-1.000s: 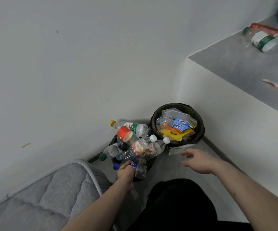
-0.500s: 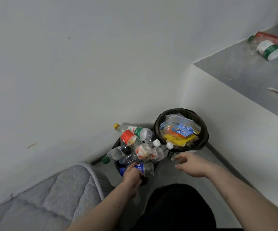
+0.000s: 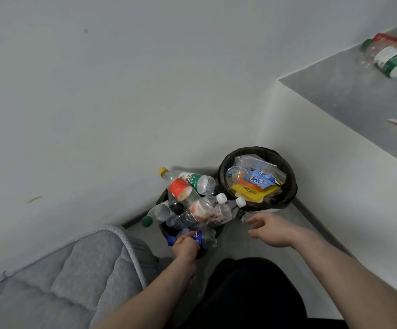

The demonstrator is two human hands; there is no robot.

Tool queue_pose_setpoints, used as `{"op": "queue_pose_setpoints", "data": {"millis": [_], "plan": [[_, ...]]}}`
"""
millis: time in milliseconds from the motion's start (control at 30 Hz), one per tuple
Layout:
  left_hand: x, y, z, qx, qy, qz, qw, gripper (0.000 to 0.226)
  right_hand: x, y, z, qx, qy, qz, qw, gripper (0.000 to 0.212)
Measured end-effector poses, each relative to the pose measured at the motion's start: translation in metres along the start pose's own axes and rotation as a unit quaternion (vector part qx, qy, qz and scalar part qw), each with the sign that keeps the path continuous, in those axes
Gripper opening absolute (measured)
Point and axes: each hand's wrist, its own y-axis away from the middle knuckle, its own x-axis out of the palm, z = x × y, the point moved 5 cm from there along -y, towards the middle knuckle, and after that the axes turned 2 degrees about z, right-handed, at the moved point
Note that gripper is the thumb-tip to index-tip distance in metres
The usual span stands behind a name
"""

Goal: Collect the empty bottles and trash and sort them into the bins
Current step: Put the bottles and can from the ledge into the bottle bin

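A plain pale wall [image 3: 121, 91] fills most of the view, marked by a small dark spot near the top and a brownish smear lower left. It meets a grey floor [image 3: 245, 236] along a dark baseboard [image 3: 133, 220]. At right stands a white ledge [image 3: 335, 174] with a grey top — flat, evenly lit. A grey quilted mattress [image 3: 57, 281] fills the lower left corner.

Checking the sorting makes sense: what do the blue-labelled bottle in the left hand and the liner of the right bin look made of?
Blue-labelled bottle: clear, thin plastic, probably; see-through and crinkled, with a glossy printed label. Left hand grips it. Liner of the right bin: thin black plastic film, apparently; wrinkled, faintly shiny, folded over the rim.
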Motion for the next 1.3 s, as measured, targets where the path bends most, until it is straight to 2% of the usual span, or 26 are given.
{"op": "queue_pose_setpoints", "data": {"millis": [200, 367, 533, 1033, 1300], "plan": [[0.002, 0.003, 0.006, -0.001, 0.003, -0.002, 1.0, 0.05, 0.002, 0.0, -0.003, 0.007, 0.003, 0.006, 1.0, 0.046], [-0.004, 0.006, 0.008, 0.025, -0.037, -0.072, 0.996, 0.015, 0.002, 0.0, -0.005, 0.012, 0.0, 0.009, 1.0, 0.047], [-0.008, 0.009, 0.007, 0.036, -0.057, -0.107, 0.992, 0.024, 0.003, -0.002, -0.008, 0.011, 0.005, 0.009, 1.0, 0.046], [-0.008, 0.003, 0.014, 0.022, -0.03, -0.091, 0.995, 0.033, 0.004, -0.005, -0.004, 0.01, -0.009, 0.011, 1.0, 0.045], [-0.01, 0.002, 0.017, 0.008, -0.016, -0.109, 0.994, 0.033, 0.003, -0.005, -0.005, 0.01, -0.012, 0.017, 1.0, 0.045]]}}
